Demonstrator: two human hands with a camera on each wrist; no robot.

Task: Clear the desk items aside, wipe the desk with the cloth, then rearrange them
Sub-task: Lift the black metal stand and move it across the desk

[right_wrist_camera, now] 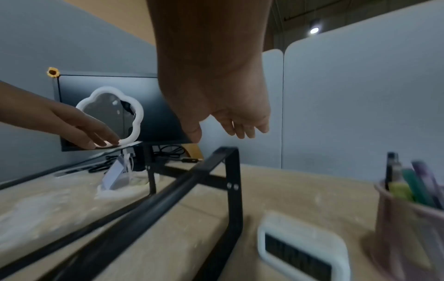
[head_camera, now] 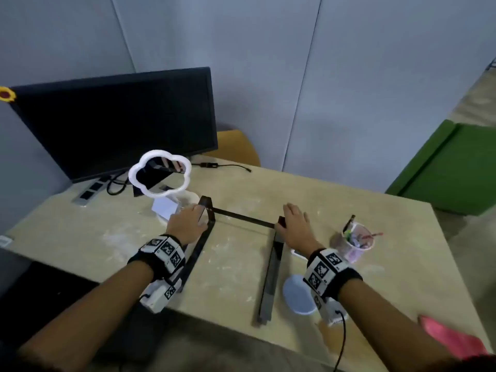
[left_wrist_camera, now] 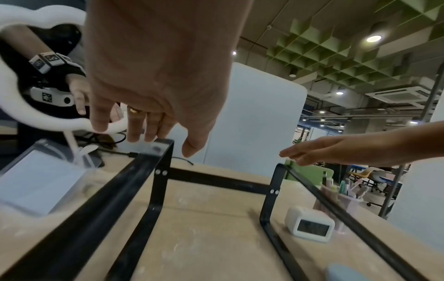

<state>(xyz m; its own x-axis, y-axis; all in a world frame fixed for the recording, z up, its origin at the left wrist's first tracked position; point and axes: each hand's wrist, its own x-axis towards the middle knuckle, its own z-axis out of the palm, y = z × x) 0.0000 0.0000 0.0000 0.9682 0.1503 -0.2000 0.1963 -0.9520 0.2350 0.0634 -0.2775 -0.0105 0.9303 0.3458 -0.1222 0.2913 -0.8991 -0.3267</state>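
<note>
Dusty worktop (head_camera: 236,264), frame centre: black stand (head_camera: 241,218). Left hand (head_camera: 188,221) fingers (left_wrist_camera: 134,131) straight, touching its left top corner; right hand (head_camera: 296,224) flat, relaxed, over right corner, holding nothing.

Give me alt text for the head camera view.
Both hands, left hand and right hand, lie open on a glass-topped black stand on a dusty desk, between a cloud-shaped mirror and a pen cup.

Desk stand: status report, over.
Both hands open: left hand on stand top, right hand over its far corner. Desk dusty, unwiped. Mirror, clock, pen cup flank stand.
</note>
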